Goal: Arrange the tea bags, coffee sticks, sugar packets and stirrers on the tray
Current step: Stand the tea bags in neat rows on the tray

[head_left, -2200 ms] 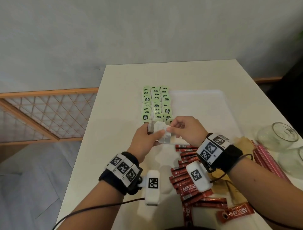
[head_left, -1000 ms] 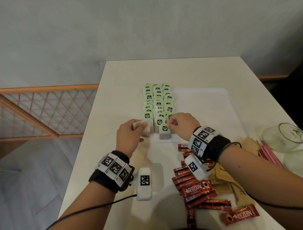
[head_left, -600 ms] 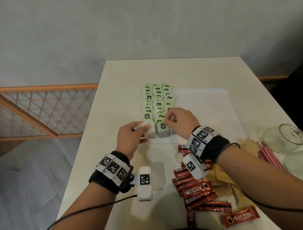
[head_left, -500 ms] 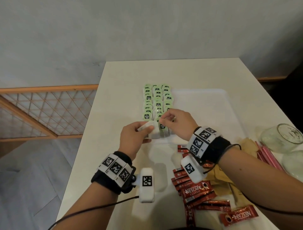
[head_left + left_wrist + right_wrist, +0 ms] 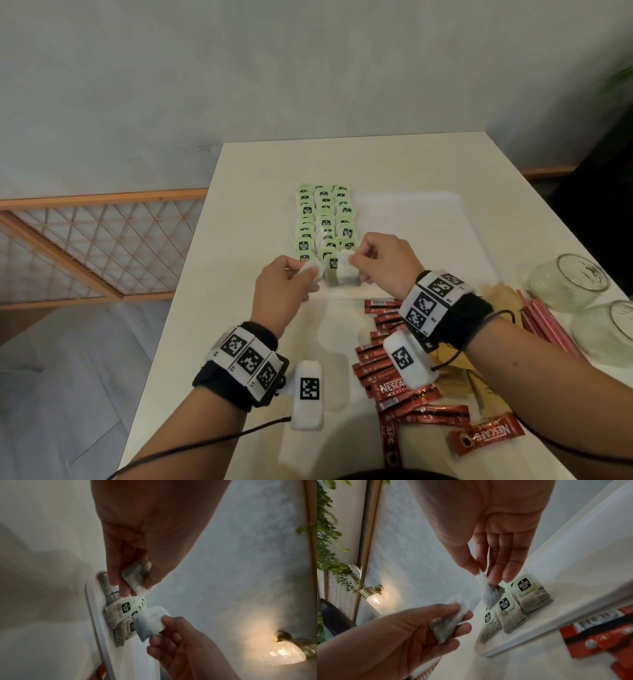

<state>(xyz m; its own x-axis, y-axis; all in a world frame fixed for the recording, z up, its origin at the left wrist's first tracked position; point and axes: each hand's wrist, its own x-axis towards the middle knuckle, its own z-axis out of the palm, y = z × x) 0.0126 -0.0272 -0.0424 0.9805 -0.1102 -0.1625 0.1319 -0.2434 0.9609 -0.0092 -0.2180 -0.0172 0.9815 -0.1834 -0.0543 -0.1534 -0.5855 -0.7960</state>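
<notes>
Three rows of green-tagged tea bags (image 5: 323, 219) line the left side of the white tray (image 5: 411, 222). My left hand (image 5: 308, 274) hovers at the tray's near left corner and grips a tagless-looking tea bag (image 5: 135, 577) between thumb and fingers. My right hand (image 5: 354, 260) pinches another tea bag (image 5: 489, 595) by its top edge, dangling just above the near end of the rows (image 5: 510, 615). Red coffee sticks (image 5: 394, 377) lie on the table under my right wrist. Brown sugar packets (image 5: 496, 294) and pink stirrers (image 5: 544, 322) lie to the right.
Two glass jars (image 5: 568, 277) lie on their sides at the table's right edge. The tray's right part (image 5: 428, 246) holds nothing. A wooden lattice rail (image 5: 102, 246) runs beyond the table's left edge. A wall lamp (image 5: 375, 599) glows behind.
My right hand left a tea bag at the near end of the rows, came back to my left hand, and now holds another bag over the tray. The left hand barely moved.
</notes>
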